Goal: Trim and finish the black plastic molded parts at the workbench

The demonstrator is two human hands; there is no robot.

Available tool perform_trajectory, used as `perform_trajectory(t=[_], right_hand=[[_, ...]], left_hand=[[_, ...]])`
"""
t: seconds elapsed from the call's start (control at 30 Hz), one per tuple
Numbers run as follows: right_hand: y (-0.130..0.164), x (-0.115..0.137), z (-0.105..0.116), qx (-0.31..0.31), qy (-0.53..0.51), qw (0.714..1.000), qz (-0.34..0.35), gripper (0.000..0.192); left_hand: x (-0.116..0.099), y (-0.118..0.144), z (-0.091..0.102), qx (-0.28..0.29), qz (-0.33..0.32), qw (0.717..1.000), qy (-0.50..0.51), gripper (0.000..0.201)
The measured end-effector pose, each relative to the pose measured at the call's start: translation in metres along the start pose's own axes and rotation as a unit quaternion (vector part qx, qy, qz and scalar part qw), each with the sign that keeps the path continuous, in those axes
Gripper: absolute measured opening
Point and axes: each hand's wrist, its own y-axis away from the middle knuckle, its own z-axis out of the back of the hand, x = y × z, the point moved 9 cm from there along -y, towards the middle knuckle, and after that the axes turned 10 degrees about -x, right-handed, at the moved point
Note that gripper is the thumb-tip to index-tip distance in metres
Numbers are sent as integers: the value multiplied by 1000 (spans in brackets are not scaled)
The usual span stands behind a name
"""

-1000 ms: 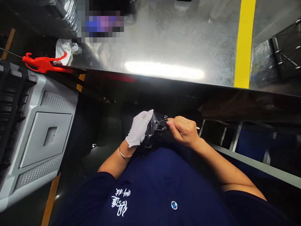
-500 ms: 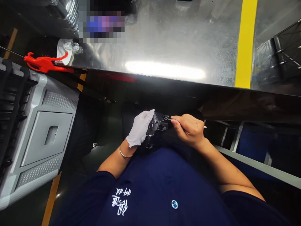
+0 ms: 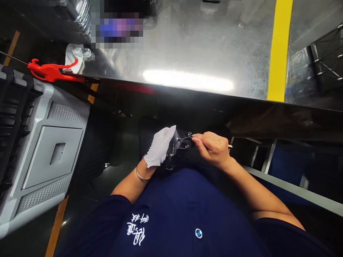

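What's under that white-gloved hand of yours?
The left hand in its white glove covers one side of a small black part with metal fittings. The right hand puts a thin stick to it. The part's gloved side is hidden.

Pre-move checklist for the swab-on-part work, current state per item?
1. Left hand, white glove on, grips the small black part: ok.
2. Right hand, bare, pinches the thin stick in a closed grip: ok.
3. Stick's front tip at the part: cannot tell if touching, too small.
4. Part held up over the lap, clear of the dark bench edge: ok.
5. Red clamp-like tool lies apart at the far left, beside a white cloth: ok.
6. Cleanliness of the part's surface: cannot tell.
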Motion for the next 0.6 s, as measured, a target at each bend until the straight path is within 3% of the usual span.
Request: perform_trajectory(t=[0.3, 0.47, 0.6], right_hand=[[7, -5, -11, 65, -38, 996, -41, 26], [5, -4, -14, 113, -181, 974, -81, 30], [1, -4, -5, 77, -141, 984, -72, 26]], left_hand=[[3, -2, 3, -9, -15, 1000, -17, 35], [-2, 1, 1, -6, -34, 999, -36, 35], [-5, -2, 5, -36, -64, 997, -28, 38]])
